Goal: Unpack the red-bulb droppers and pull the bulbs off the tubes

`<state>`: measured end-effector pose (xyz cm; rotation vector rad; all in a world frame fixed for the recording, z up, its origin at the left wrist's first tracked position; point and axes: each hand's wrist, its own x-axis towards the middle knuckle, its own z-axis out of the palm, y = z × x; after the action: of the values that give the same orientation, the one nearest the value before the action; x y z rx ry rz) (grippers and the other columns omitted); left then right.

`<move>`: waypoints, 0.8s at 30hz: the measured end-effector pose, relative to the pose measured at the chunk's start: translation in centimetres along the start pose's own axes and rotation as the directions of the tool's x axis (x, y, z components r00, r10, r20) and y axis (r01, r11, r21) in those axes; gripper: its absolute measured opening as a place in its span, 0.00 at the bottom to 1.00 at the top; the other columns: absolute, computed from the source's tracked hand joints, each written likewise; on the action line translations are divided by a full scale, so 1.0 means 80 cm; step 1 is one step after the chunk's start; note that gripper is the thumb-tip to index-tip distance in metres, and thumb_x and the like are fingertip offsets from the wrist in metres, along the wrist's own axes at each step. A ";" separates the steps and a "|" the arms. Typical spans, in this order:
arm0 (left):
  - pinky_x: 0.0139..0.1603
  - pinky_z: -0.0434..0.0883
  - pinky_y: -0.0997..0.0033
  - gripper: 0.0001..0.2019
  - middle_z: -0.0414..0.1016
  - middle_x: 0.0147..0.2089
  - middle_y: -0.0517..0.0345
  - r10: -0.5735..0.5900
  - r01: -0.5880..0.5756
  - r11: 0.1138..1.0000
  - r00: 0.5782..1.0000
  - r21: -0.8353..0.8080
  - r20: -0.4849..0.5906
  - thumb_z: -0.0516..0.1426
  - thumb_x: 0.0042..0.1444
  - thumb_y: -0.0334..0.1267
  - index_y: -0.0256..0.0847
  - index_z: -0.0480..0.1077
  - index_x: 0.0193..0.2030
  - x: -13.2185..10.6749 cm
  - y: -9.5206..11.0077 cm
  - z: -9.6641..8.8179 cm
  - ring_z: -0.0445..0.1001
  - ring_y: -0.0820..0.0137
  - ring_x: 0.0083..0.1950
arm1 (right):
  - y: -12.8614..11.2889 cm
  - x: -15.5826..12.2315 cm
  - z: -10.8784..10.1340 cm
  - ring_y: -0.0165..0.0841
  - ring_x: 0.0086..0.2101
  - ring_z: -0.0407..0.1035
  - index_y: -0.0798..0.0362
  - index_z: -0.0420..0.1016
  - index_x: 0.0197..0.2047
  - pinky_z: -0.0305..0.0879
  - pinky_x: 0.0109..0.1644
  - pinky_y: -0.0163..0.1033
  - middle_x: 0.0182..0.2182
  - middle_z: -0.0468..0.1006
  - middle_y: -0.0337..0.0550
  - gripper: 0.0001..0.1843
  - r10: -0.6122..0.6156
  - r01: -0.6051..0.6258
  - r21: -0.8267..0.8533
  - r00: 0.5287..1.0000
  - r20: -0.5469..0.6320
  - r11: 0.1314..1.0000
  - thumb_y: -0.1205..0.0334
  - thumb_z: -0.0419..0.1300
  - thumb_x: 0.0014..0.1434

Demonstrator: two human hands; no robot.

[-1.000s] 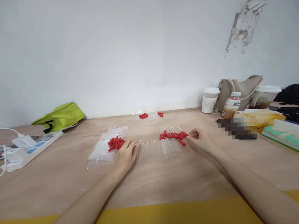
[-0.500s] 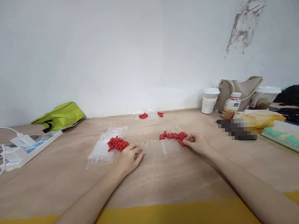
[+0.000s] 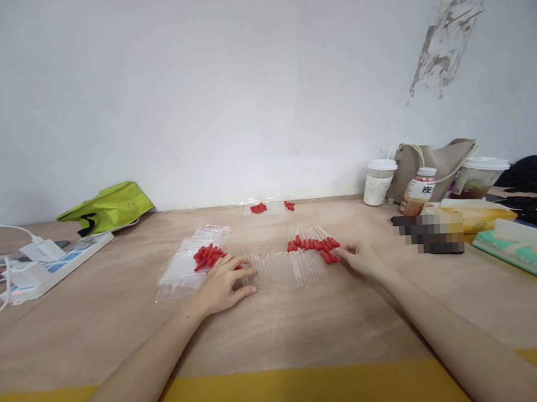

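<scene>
Clear glass dropper tubes (image 3: 294, 270) lie side by side in a row at mid-table. Behind them, several tubes fitted with red rubber bulbs (image 3: 313, 244) point away from me, and two more red bulbs (image 3: 329, 258) sit at the row's right end. My right hand (image 3: 361, 259) is beside these bulbs, fingertips slightly apart at their ends, nothing visibly held. My left hand (image 3: 223, 282) spreads over the left end of the tubes, thumb apart from the fingers. Beyond it is a pile of loose red bulbs (image 3: 207, 256), partly covered by the hand; a bit of red shows between its fingers.
Clear zip bags (image 3: 178, 278) lie under and beside the pile. Another bag with red bulbs (image 3: 258, 207) rests by the wall. At left are a power strip (image 3: 69, 265) and a green bag (image 3: 109, 207); at right, a lidded cup (image 3: 378, 183), a bottle (image 3: 416, 193) and a tissue pack (image 3: 518, 248).
My right hand has drawn slightly right, off a red bulb that now lies with the others. My left hand has shifted left towards the pile, its fingers spreading.
</scene>
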<state>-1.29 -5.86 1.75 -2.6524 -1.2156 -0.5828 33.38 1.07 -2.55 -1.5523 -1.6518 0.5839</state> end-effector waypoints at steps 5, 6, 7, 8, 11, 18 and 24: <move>0.49 0.60 0.58 0.14 0.67 0.47 0.53 0.022 -0.023 1.000 0.998 0.009 0.067 0.53 0.54 0.44 0.51 0.69 0.47 -0.001 -0.014 -0.007 0.64 0.64 0.48 | 0.004 0.003 0.000 0.30 0.21 0.67 0.54 0.74 0.22 0.57 0.23 0.32 0.19 0.75 0.40 0.13 0.006 -0.006 0.007 1.000 0.000 1.000 0.55 0.55 0.48; 0.50 0.60 0.58 0.14 0.67 0.47 0.53 0.024 -0.024 1.000 0.997 0.006 0.073 0.53 0.54 0.44 0.51 0.69 0.47 -0.002 -0.015 -0.009 0.64 0.64 0.49 | 0.005 0.003 -0.002 0.30 0.21 0.66 0.54 0.74 0.23 0.57 0.24 0.32 0.20 0.75 0.40 0.12 0.010 -0.010 0.000 1.000 -0.010 1.000 0.55 0.55 0.48; 0.50 0.59 0.58 0.14 0.67 0.47 0.53 0.025 -0.026 1.000 0.997 0.003 0.073 0.53 0.54 0.45 0.51 0.69 0.47 -0.002 -0.015 -0.011 0.64 0.63 0.49 | 0.005 0.004 -0.005 0.30 0.21 0.66 0.53 0.74 0.24 0.56 0.24 0.32 0.20 0.75 0.40 0.12 0.013 -0.014 -0.017 0.999 -0.033 1.000 0.55 0.56 0.48; 0.51 0.59 0.57 0.15 0.67 0.47 0.53 0.026 -0.026 1.000 0.997 -0.001 0.066 0.54 0.53 0.46 0.51 0.69 0.47 -0.002 -0.015 -0.012 0.63 0.63 0.49 | 0.006 0.005 -0.008 0.30 0.22 0.66 0.53 0.75 0.26 0.56 0.24 0.32 0.21 0.75 0.41 0.11 0.017 -0.020 -0.046 0.997 -0.073 0.999 0.55 0.56 0.48; 0.52 0.57 0.57 0.16 0.66 0.48 0.53 0.014 -0.014 1.000 1.000 -0.004 0.009 0.54 0.53 0.47 0.50 0.69 0.47 -0.002 -0.012 -0.015 0.62 0.63 0.51 | 0.005 0.008 -0.015 0.31 0.25 0.67 0.52 0.74 0.32 0.56 0.27 0.33 0.25 0.76 0.41 0.14 0.021 -0.061 -0.180 0.977 -0.212 0.982 0.51 0.57 0.47; 0.51 0.58 0.57 0.12 0.67 0.47 0.53 -0.002 0.009 0.998 0.995 0.069 -0.099 0.53 0.54 0.44 0.48 0.71 0.44 -0.001 -0.014 -0.010 0.62 0.63 0.50 | -0.008 0.014 -0.005 0.38 0.36 0.68 0.49 0.77 0.34 0.55 0.36 0.39 0.32 0.76 0.45 0.19 -0.124 0.033 -0.413 0.973 -0.196 0.910 0.45 0.54 0.49; 0.50 0.57 0.57 0.11 0.68 0.47 0.54 -0.013 0.026 0.994 0.991 0.102 -0.131 0.52 0.55 0.41 0.48 0.71 0.42 0.001 -0.014 -0.011 0.63 0.64 0.49 | -0.014 0.015 0.003 0.39 0.37 0.65 0.48 0.77 0.29 0.51 0.39 0.43 0.30 0.75 0.42 0.14 -0.183 0.057 -0.448 0.953 -0.243 0.892 0.52 0.53 0.53</move>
<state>-2.34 -5.32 2.57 -2.4782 -1.2015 -0.6661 32.58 2.10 -1.55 -1.7321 -1.7146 -0.0894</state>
